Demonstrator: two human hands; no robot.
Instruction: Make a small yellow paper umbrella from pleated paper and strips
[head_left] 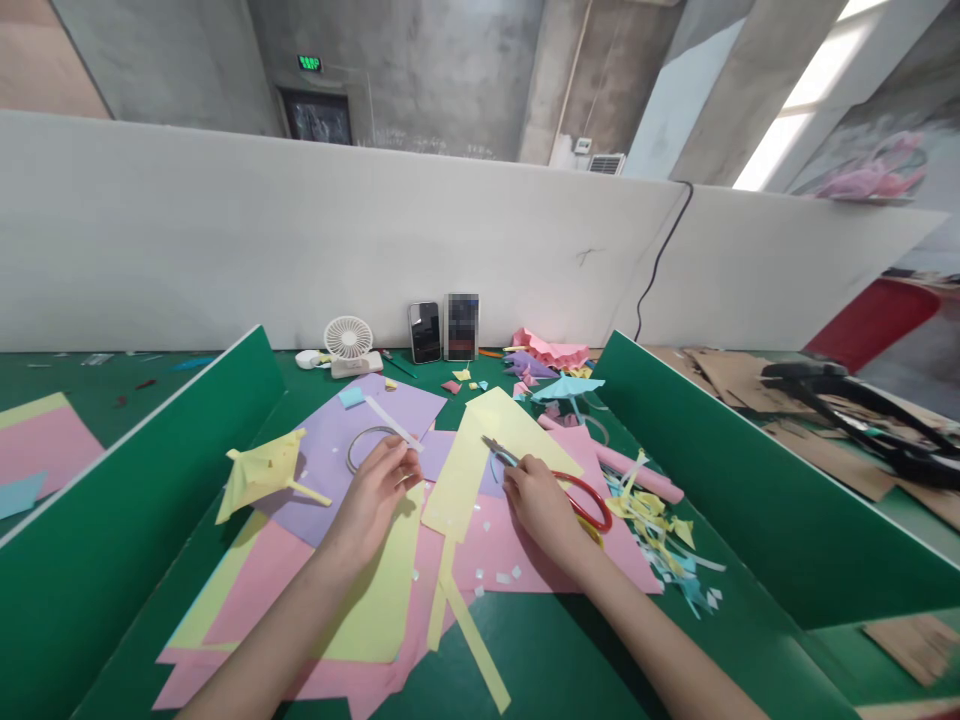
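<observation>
My left hand [373, 493] is closed in a pinch on the end of a narrow white paper strip [391, 422] above a purple sheet [352, 450]. A thin wire ring [365, 440] lies just behind its fingers. My right hand [538, 500] is closed around scissors [501, 455] with red handles [589, 498], blades pointing away to the left over a yellow sheet [480, 450]. Pink and yellow sheets [375, 610] are spread beneath both hands on the green table.
A yellow folded paper umbrella [262, 470] lies left of my left hand. Paper scraps [664, 535] pile at the right. A small white fan [349, 345], a phone [424, 332] and folded paper shapes [551, 355] stand at the back. Green dividers [135, 470] wall both sides.
</observation>
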